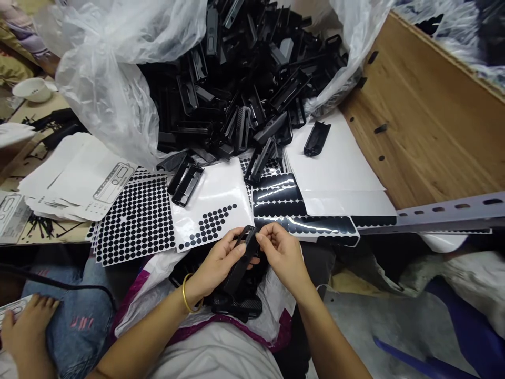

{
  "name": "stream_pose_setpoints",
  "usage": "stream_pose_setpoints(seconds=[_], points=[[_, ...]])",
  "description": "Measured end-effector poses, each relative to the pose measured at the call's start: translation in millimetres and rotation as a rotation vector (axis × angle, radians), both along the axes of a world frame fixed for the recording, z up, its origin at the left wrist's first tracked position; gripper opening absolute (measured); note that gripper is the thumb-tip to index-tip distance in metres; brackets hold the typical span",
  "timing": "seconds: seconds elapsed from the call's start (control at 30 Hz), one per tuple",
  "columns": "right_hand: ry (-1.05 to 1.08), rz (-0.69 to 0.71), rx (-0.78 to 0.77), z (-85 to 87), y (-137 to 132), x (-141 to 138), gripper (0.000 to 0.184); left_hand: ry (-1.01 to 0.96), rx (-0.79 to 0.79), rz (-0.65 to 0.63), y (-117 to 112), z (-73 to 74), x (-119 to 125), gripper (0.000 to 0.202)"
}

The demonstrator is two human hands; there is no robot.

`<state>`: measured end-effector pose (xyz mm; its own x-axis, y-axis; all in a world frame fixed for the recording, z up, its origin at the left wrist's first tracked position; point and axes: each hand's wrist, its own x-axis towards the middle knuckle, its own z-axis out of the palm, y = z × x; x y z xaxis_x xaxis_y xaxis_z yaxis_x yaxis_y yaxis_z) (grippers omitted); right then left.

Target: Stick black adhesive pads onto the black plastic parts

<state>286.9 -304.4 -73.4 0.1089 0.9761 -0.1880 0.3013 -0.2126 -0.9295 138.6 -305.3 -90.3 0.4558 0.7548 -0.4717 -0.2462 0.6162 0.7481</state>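
My left hand point(221, 260), with a gold bangle on the wrist, is closed around a long black plastic part point(241, 263) held over my lap. My right hand point(281, 251) pinches the upper end of the same part with thumb and fingertips. Just in front of the hands lie white sheets of small black round stickers point(138, 221) and sheets of black oval stickers point(284, 197). Beneath the hands, a white woven bag point(276, 310) on my lap holds more black parts point(236, 306).
A big pile of black plastic parts point(244, 68) spills from a clear plastic bag point(114, 89) onto the wooden table point(426, 121). Used white backing sheets point(74, 179) lie at left. Another person's hand point(23, 321) rests on a jeans-clad knee at bottom left. A grey metal rail point(445, 213) runs at right.
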Motion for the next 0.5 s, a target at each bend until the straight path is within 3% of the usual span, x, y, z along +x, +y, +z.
stream_pose_setpoints(seconds=[0.33,0.5], points=[[-0.047,-0.010,0.067,-10.9,-3.7,-12.5,0.015,0.235,0.193,-0.043,0.8,-1.0,-0.9,0.031],[-0.108,-0.003,0.081,-14.7,-7.1,-15.1,0.013,0.221,0.146,0.003,-4.3,-3.0,1.7,0.030]])
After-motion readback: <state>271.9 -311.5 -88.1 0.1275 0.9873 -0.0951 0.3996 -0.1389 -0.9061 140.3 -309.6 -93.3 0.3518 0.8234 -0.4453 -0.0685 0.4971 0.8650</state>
